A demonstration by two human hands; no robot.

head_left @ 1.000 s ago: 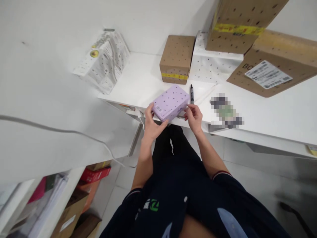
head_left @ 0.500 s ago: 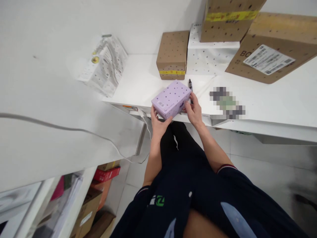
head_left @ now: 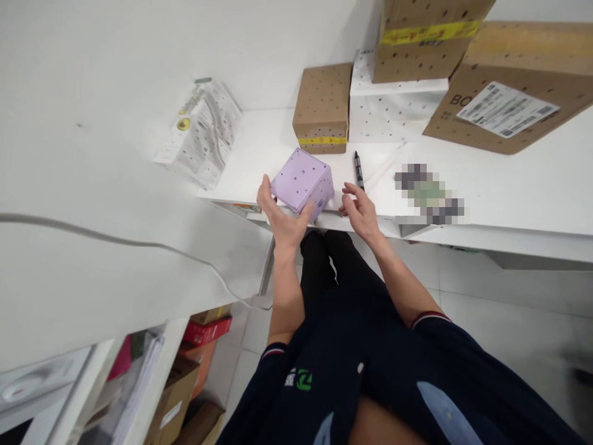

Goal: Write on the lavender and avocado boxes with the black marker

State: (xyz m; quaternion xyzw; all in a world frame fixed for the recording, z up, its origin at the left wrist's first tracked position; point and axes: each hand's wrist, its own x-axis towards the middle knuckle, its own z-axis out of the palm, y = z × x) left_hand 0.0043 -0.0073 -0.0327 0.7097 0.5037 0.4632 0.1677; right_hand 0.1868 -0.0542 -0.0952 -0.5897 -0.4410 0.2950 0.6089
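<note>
Head view, purple box [head_left: 300,178] turned since earlier, left hand [head_left: 286,225] gripping it, right hand [head_left: 362,215] (half-curled) now apart.

The left hand [head_left: 286,230] hides part of the purple box [head_left: 301,178] toward its seven o'clock. From the view's centre, a pixelated patch [head_left: 430,193] at three o'clock is past telling; the top edge crops a tall carton [head_left: 419,62] at one, the right edge a labelled carton [head_left: 532,68] at two.
</note>
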